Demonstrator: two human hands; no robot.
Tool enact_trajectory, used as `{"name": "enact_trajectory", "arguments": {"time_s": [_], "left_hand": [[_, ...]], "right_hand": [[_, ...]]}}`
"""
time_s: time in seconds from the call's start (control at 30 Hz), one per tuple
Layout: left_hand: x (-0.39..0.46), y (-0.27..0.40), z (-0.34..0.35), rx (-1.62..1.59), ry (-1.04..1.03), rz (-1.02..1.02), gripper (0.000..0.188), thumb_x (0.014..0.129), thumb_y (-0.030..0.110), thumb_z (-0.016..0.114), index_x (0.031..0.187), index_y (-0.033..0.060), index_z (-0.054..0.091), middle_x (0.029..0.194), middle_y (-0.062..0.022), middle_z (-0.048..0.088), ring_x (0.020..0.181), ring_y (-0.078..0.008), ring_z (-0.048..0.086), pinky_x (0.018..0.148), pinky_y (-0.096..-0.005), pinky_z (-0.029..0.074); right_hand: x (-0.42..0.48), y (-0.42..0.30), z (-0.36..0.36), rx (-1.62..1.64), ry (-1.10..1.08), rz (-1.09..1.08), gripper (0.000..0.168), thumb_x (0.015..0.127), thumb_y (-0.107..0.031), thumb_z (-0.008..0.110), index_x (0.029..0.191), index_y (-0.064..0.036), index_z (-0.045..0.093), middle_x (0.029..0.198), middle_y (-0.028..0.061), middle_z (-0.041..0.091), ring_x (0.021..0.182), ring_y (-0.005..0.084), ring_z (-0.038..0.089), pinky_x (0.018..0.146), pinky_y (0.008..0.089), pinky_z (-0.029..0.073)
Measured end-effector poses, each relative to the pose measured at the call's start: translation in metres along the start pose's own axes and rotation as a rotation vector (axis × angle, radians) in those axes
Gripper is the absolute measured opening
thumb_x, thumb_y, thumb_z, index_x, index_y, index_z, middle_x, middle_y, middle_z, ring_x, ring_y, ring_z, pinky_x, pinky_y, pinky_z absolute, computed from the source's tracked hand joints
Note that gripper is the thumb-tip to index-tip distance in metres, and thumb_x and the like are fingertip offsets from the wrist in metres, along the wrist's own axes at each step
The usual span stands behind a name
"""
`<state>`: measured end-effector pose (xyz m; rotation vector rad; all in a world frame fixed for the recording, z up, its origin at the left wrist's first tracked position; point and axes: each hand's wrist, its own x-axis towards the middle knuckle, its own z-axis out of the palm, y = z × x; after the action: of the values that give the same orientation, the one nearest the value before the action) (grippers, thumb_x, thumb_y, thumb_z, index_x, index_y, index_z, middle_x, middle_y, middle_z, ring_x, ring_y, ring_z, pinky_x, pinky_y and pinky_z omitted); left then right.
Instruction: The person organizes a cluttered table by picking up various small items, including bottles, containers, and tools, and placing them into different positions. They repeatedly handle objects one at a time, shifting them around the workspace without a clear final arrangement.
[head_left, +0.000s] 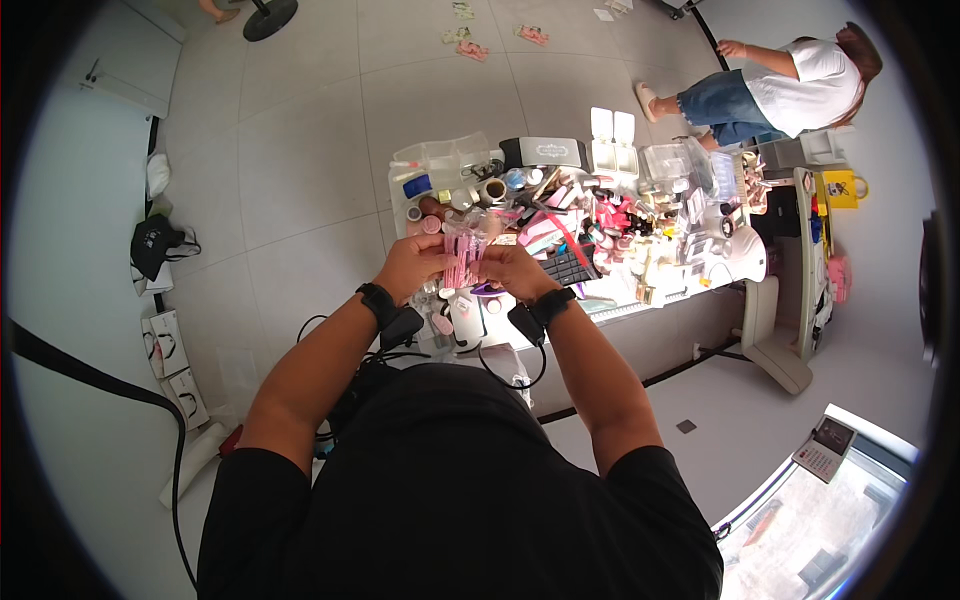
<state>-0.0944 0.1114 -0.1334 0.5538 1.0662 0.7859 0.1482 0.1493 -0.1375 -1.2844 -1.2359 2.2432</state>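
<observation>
Between my two hands is a clear plastic packet of pink sticks (460, 259), held above the near left part of a cluttered table. My left hand (415, 264) pinches its left side with thumb and fingers. On its right side my right hand (516, 268) grips it the same way. Just right of that hand lies a black keyboard (568, 268). A small pink round jar (431, 224) sits beyond my left hand, close to an open cup of dark content (493, 190). What exactly the pink sticks are is too small to tell.
Cosmetics and nail-polish-like bottles (611, 214) crowd the table. A grey and black case (544, 152) and a white box with raised lids (615, 154) line the far edge. A white lamp-like device (746, 253) is at right. Another person (795, 86) stands beyond the table's far right.
</observation>
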Motion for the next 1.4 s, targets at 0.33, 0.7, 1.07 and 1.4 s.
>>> {"name": "enact_trajectory", "arguments": {"time_s": [0.33,0.7,1.07,1.4], "left_hand": [[-0.003,-0.003,-0.005,0.049,-0.004,-0.016,0.033,0.093,0.003,0.074,0.125,-0.0040,0.068,0.110,-0.0099,0.074,0.097,-0.0149,0.072,0.086,-0.0265,0.059],[0.004,-0.007,-0.006,0.303,0.086,0.225,0.031,0.090,0.009,0.074,0.119,-0.0009,0.068,0.103,-0.0087,0.071,0.093,-0.0138,0.068,0.080,-0.0295,0.056],[0.009,0.059,0.012,0.818,0.260,0.584,0.036,0.089,0.009,0.076,0.124,0.0012,0.068,0.112,-0.0134,0.067,0.098,-0.0254,0.070,0.087,-0.0337,0.058],[0.061,0.102,0.008,0.877,0.225,0.706,0.012,0.090,0.011,0.075,0.099,0.0037,0.078,0.095,-0.0097,0.071,0.080,-0.0211,0.071,0.073,-0.0330,0.057]], "right_hand": [[-0.003,-0.001,-0.001,-0.065,0.000,-0.019,0.029,0.092,-0.014,0.078,0.116,0.002,0.075,0.097,0.0039,0.076,0.086,0.0101,0.068,0.080,0.0278,0.055],[0.005,-0.045,0.039,-0.761,0.249,-0.294,0.060,0.087,-0.027,0.078,0.138,-0.006,0.056,0.095,0.0207,0.073,0.092,0.0382,0.072,0.081,0.0445,0.057],[0.030,-0.070,0.039,-0.837,0.321,-0.511,0.031,0.086,-0.017,0.071,0.115,-0.004,0.069,0.099,0.0207,0.072,0.093,0.0414,0.070,0.080,0.0477,0.057],[0.045,-0.071,0.023,-0.618,0.572,-0.481,0.041,0.086,-0.022,0.075,0.121,-0.001,0.068,0.103,0.0218,0.072,0.092,0.0377,0.072,0.082,0.0436,0.058]]}}
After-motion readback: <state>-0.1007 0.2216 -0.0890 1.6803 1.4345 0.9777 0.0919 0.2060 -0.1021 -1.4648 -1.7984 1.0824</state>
